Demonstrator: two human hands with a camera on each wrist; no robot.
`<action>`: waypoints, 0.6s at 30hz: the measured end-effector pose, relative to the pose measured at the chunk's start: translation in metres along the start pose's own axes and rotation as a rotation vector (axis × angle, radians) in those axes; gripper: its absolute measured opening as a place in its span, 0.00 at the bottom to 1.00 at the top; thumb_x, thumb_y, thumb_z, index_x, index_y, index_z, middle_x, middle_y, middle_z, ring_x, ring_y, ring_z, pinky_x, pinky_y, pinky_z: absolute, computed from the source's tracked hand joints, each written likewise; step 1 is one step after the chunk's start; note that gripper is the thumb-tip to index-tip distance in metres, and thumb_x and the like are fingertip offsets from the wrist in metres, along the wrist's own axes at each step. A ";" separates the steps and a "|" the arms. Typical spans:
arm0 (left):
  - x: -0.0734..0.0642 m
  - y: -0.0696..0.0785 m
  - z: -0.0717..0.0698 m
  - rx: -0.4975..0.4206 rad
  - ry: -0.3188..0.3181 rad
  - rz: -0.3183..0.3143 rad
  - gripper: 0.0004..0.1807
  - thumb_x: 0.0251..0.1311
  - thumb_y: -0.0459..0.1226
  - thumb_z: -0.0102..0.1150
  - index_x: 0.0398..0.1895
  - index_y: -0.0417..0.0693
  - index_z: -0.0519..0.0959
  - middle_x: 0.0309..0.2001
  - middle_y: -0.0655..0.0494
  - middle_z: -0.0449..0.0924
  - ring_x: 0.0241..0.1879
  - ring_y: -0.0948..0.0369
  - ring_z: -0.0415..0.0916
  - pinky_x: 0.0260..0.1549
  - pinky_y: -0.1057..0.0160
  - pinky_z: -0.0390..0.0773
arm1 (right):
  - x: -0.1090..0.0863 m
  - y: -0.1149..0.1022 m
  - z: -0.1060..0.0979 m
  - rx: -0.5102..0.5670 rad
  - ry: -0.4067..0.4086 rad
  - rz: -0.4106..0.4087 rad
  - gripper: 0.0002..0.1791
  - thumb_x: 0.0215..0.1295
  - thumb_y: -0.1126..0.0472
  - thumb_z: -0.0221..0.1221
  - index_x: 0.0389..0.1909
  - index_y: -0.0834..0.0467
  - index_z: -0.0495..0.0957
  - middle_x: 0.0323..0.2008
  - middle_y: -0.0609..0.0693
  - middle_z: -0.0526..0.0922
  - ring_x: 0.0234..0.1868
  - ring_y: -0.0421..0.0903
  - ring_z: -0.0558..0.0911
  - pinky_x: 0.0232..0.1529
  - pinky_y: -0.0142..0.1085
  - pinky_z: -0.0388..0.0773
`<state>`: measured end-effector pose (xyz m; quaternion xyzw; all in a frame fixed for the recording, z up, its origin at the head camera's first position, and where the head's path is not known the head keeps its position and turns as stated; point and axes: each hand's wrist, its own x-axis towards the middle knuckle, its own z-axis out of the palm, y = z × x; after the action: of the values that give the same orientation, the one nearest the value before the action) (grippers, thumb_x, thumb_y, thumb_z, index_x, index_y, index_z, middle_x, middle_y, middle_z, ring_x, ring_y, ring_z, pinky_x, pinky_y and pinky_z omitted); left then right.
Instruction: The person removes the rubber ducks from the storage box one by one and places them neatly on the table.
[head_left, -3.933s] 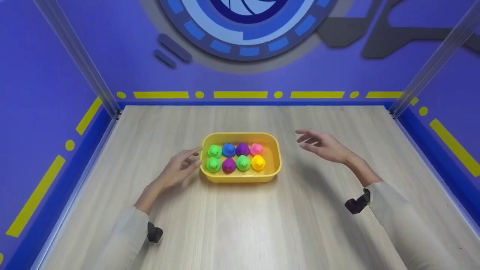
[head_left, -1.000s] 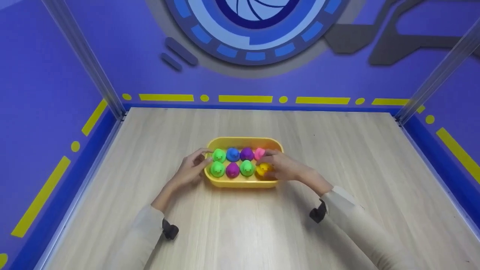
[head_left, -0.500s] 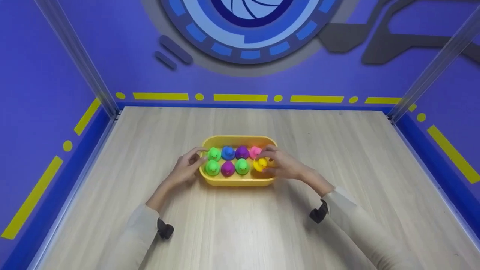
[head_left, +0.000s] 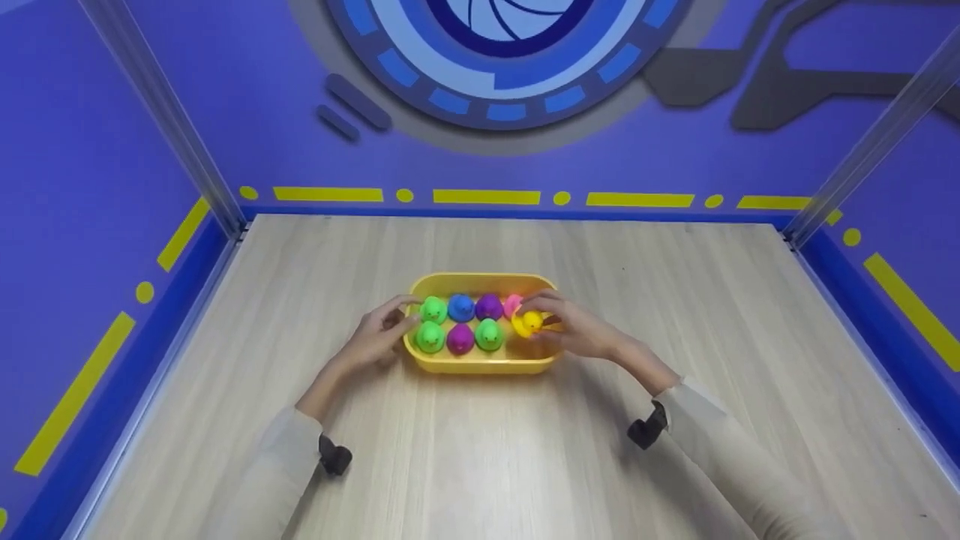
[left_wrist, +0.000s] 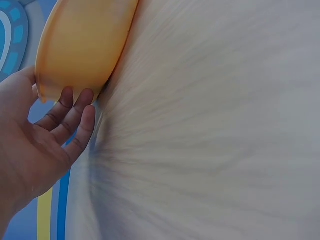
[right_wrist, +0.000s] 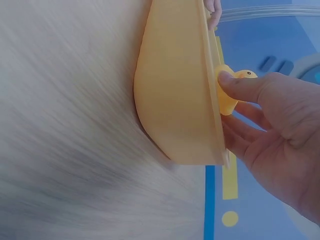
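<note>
In the head view, a yellow plastic tub [head_left: 480, 366] stands on the table with small toy ducks inside, in two rows. My left hand [head_left: 377, 330] holds the tub's left end; the left wrist view has several fingertips [left_wrist: 86, 96] against its outer wall. At the other end my right hand [head_left: 581, 326] pinches a yellow toy duck [head_left: 529, 323] between thumb and fingers. The right wrist view has this duck [right_wrist: 227, 97] raised to rim height. A pink duck [head_left: 512, 305] is partly covered by the right hand.
Other ducks in the tub are green [head_left: 430, 337], blue [head_left: 461, 307] and purple [head_left: 489, 307], with a magenta one [head_left: 460, 339] in front. Blue panels [head_left: 495, 169] with yellow markings enclose the wooden table [head_left: 480, 450] at the back and sides.
My right hand has come from the right of the tub to its right end, taken hold of the yellow duck and lifted it from the front row. The left hand stays at the left end.
</note>
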<state>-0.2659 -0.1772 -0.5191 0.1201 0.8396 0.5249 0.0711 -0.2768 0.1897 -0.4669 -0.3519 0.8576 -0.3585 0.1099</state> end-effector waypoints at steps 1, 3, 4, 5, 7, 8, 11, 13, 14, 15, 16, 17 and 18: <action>0.000 0.000 -0.001 -0.002 -0.005 -0.001 0.22 0.77 0.48 0.51 0.68 0.53 0.74 0.45 0.41 0.79 0.41 0.55 0.75 0.38 0.63 0.78 | -0.001 0.000 0.000 0.009 0.006 0.000 0.20 0.68 0.71 0.62 0.60 0.57 0.79 0.65 0.58 0.76 0.67 0.57 0.74 0.69 0.53 0.75; 0.000 0.001 -0.002 -0.023 -0.023 -0.002 0.22 0.79 0.48 0.48 0.69 0.51 0.74 0.55 0.40 0.79 0.50 0.51 0.76 0.45 0.59 0.80 | -0.003 0.000 -0.001 0.034 0.017 -0.001 0.19 0.68 0.71 0.62 0.59 0.58 0.79 0.65 0.59 0.75 0.66 0.58 0.74 0.67 0.54 0.76; -0.001 0.001 -0.004 -0.024 -0.028 -0.004 0.23 0.79 0.48 0.46 0.69 0.51 0.74 0.60 0.41 0.78 0.55 0.51 0.76 0.51 0.58 0.79 | -0.002 -0.001 -0.002 0.039 0.025 -0.012 0.19 0.68 0.71 0.62 0.59 0.58 0.80 0.65 0.59 0.74 0.66 0.58 0.75 0.66 0.54 0.77; -0.002 0.002 -0.007 -0.027 -0.035 -0.009 0.23 0.80 0.48 0.45 0.70 0.51 0.73 0.62 0.41 0.77 0.58 0.50 0.75 0.53 0.57 0.78 | -0.002 -0.001 -0.002 0.042 0.033 -0.025 0.19 0.67 0.72 0.63 0.58 0.59 0.80 0.65 0.60 0.74 0.65 0.59 0.75 0.65 0.54 0.78; -0.004 0.003 -0.010 -0.031 -0.056 -0.019 0.23 0.80 0.47 0.45 0.71 0.50 0.72 0.63 0.41 0.76 0.59 0.51 0.75 0.55 0.54 0.79 | -0.002 0.000 -0.003 0.042 0.045 -0.046 0.19 0.67 0.72 0.63 0.58 0.60 0.80 0.64 0.61 0.74 0.63 0.59 0.76 0.63 0.54 0.79; -0.005 0.003 -0.011 -0.032 -0.070 -0.024 0.23 0.79 0.47 0.47 0.72 0.50 0.71 0.59 0.40 0.76 0.54 0.51 0.76 0.51 0.53 0.82 | -0.003 0.000 -0.004 0.040 0.052 -0.054 0.19 0.67 0.72 0.63 0.58 0.61 0.80 0.64 0.62 0.74 0.63 0.59 0.77 0.62 0.54 0.80; -0.006 0.004 -0.011 -0.027 -0.086 -0.024 0.25 0.77 0.45 0.53 0.72 0.49 0.70 0.47 0.41 0.76 0.41 0.55 0.76 0.39 0.54 0.85 | -0.006 0.001 -0.006 0.040 0.082 -0.067 0.20 0.67 0.73 0.63 0.59 0.62 0.79 0.64 0.63 0.74 0.63 0.60 0.77 0.61 0.54 0.80; -0.005 0.005 -0.010 -0.019 -0.100 -0.002 0.25 0.76 0.44 0.54 0.71 0.47 0.71 0.46 0.45 0.75 0.39 0.58 0.75 0.37 0.57 0.85 | -0.011 0.004 -0.008 0.041 0.114 -0.062 0.20 0.66 0.74 0.62 0.58 0.62 0.79 0.64 0.64 0.74 0.64 0.61 0.76 0.61 0.55 0.80; -0.004 0.005 -0.009 -0.013 -0.100 0.013 0.24 0.76 0.44 0.55 0.70 0.47 0.72 0.45 0.47 0.75 0.40 0.59 0.74 0.37 0.58 0.83 | -0.013 0.005 -0.010 0.043 0.133 -0.064 0.19 0.66 0.75 0.62 0.58 0.63 0.79 0.64 0.65 0.74 0.64 0.62 0.75 0.61 0.56 0.80; -0.003 0.005 -0.009 -0.009 -0.097 0.029 0.23 0.75 0.43 0.55 0.69 0.46 0.73 0.45 0.48 0.74 0.40 0.60 0.73 0.37 0.59 0.82 | -0.015 0.006 -0.010 0.047 0.150 -0.063 0.19 0.66 0.76 0.62 0.57 0.64 0.79 0.64 0.65 0.74 0.65 0.63 0.74 0.61 0.57 0.80; -0.003 0.006 -0.008 -0.002 -0.093 0.041 0.23 0.75 0.43 0.55 0.68 0.45 0.74 0.45 0.48 0.74 0.41 0.59 0.72 0.38 0.61 0.81 | -0.017 0.008 -0.011 0.049 0.166 -0.061 0.19 0.65 0.76 0.61 0.57 0.64 0.79 0.64 0.66 0.74 0.65 0.64 0.74 0.62 0.57 0.79; -0.003 0.006 -0.008 0.007 -0.091 0.053 0.22 0.75 0.43 0.55 0.67 0.45 0.75 0.45 0.49 0.74 0.42 0.59 0.71 0.39 0.63 0.79 | -0.018 0.009 -0.012 0.050 0.181 -0.060 0.19 0.65 0.77 0.61 0.57 0.64 0.79 0.64 0.66 0.74 0.66 0.64 0.74 0.62 0.57 0.79; -0.003 0.007 -0.009 0.015 -0.086 0.058 0.22 0.75 0.42 0.56 0.67 0.44 0.75 0.46 0.49 0.74 0.43 0.59 0.70 0.40 0.64 0.78 | -0.019 0.010 -0.012 0.048 0.195 -0.058 0.19 0.65 0.77 0.61 0.57 0.64 0.80 0.64 0.66 0.74 0.66 0.64 0.74 0.62 0.57 0.79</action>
<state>-0.2647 -0.1832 -0.5091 0.1674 0.8358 0.5149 0.0911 -0.2734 0.2138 -0.4659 -0.3375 0.8448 -0.4146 0.0240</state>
